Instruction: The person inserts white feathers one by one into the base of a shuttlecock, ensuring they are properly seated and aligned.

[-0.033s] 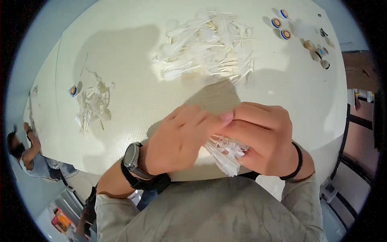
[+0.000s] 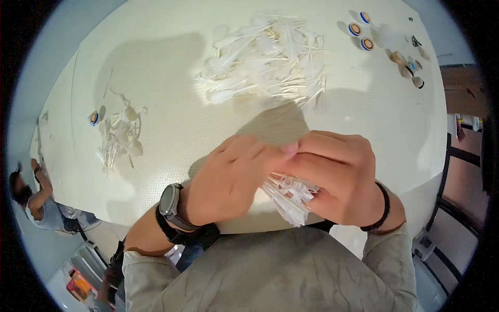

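Observation:
Close to the table's near edge, my right hand (image 2: pixel 338 174) is closed around a bunch of white feathers (image 2: pixel 291 200). Their fluffy ends fan out below the palm, toward me. Pale shafts run up between my two hands. My left hand (image 2: pixel 228 177), slightly blurred, meets the right one at the fingertips, with its fingers bent in a pinch. What lies inside that pinch is hidden. A large loose pile of white feathers (image 2: pixel 265 62) spreads over the far middle of the table, and a smaller heap (image 2: pixel 122 135) of white scraps lies at the left.
The white table (image 2: pixel 171 109) curves around me. A blue-rimmed round piece (image 2: pixel 94 118) sits beside the small heap. Several similar blue-rimmed pieces (image 2: pixel 367 44) stand far right, near small tan and black bits (image 2: pixel 403 65). Another person (image 2: pixel 39 200) is at the far-left edge.

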Available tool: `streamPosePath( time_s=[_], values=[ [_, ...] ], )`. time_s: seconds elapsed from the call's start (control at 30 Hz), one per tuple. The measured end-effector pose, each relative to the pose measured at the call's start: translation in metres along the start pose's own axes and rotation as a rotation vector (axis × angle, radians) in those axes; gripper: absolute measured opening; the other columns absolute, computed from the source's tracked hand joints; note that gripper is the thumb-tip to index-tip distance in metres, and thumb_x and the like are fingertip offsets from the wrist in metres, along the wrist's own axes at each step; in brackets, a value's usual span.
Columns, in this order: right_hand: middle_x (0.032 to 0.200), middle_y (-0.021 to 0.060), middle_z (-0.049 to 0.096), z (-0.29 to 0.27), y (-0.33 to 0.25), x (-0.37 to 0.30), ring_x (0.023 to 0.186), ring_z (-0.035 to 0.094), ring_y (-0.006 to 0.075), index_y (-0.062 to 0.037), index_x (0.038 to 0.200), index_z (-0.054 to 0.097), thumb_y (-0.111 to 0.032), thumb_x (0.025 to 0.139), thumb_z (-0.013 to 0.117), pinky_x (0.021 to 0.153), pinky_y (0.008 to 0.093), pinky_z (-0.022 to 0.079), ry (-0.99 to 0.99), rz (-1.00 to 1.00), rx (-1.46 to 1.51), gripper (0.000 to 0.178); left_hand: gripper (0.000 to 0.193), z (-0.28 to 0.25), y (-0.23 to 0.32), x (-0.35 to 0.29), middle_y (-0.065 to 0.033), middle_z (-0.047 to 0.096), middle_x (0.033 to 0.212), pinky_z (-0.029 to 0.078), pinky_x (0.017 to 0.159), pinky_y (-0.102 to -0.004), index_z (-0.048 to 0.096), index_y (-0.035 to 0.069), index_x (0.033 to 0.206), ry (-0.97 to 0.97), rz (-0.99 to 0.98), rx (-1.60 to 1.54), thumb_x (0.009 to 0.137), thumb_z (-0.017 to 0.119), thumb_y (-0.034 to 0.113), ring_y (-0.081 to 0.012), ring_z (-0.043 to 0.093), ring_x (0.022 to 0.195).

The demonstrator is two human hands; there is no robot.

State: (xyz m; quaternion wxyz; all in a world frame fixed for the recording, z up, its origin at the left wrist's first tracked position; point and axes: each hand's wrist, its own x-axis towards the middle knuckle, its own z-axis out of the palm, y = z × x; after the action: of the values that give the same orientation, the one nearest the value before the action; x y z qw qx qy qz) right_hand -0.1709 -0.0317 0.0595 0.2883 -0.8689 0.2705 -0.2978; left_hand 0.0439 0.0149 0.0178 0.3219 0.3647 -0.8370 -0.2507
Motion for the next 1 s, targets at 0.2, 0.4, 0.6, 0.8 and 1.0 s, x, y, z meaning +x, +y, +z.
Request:
streamPosePath(
  time_s=[0.2, 0.4, 0.6, 0.8, 1.0],
  values=[
    [0.087, 0.0039, 0.070, -0.032, 0.021, 0.021, 0.070, 0.063, 0.0153, -0.0066, 0.093, 0.072, -0.009, 0.078, 0.079, 0.055, 0.0264, 0.046, 0.129, 0.311, 0.209, 0.017, 0.044, 0.014, -0.008, -0.003, -0.0156, 0.064, 0.099, 0.051, 0.081, -0.0386, 0.053, -0.004, 0.131, 0.323, -0.225, -0.206, 0.088, 0.062, 0.000, -0.0307, 0.063, 0.086],
    [0.088, -0.0004, 0.071, -0.045, 0.089, 0.017, 0.075, 0.064, 0.0087, -0.0089, 0.095, 0.072, -0.011, 0.088, 0.075, 0.059, 0.0249, 0.046, 0.157, 0.212, -0.343, 0.008, 0.011, 0.007, -0.007, 0.000, 0.0001, 0.058, 0.094, 0.042, 0.081, -0.0233, 0.059, 0.000, 0.111, 0.388, -0.464, -0.514, 0.101, 0.059, 0.004, -0.0079, 0.050, 0.088],
    [0.096, 0.0079, 0.073, -0.094, 0.042, 0.000, 0.079, 0.067, 0.0122, -0.0053, 0.094, 0.071, -0.014, 0.095, 0.066, 0.064, 0.0234, 0.051, -0.351, 0.165, 0.515, 0.010, 0.011, 0.002, -0.002, 0.005, 0.0035, 0.052, 0.086, 0.036, 0.070, -0.0235, 0.057, 0.003, 0.099, 0.319, -0.445, -0.480, 0.103, 0.058, 0.013, -0.0070, 0.044, 0.078],
    [0.084, 0.0088, 0.066, 0.014, -0.076, -0.098, 0.077, 0.065, 0.0285, -0.0035, 0.100, 0.061, -0.024, 0.104, 0.053, 0.068, 0.0402, 0.053, -1.370, -0.121, 0.828, 0.022, 0.008, 0.003, -0.004, 0.001, 0.0028, 0.052, 0.090, 0.038, 0.074, -0.0248, 0.058, 0.005, 0.099, 0.432, -0.384, -0.597, 0.100, 0.059, 0.013, -0.0084, 0.046, 0.081],
    [0.110, 0.0113, 0.065, 0.088, 0.039, -0.190, 0.099, 0.060, 0.0192, -0.0112, 0.121, 0.063, -0.037, 0.099, 0.062, 0.087, 0.0359, 0.050, -0.435, 0.476, 0.368, 0.034, 0.013, -0.002, 0.003, -0.002, -0.0007, 0.054, 0.097, 0.038, 0.085, -0.0270, 0.059, 0.004, 0.098, 0.448, -0.173, -0.752, 0.087, 0.057, -0.002, -0.0120, 0.048, 0.091]
  ],
)
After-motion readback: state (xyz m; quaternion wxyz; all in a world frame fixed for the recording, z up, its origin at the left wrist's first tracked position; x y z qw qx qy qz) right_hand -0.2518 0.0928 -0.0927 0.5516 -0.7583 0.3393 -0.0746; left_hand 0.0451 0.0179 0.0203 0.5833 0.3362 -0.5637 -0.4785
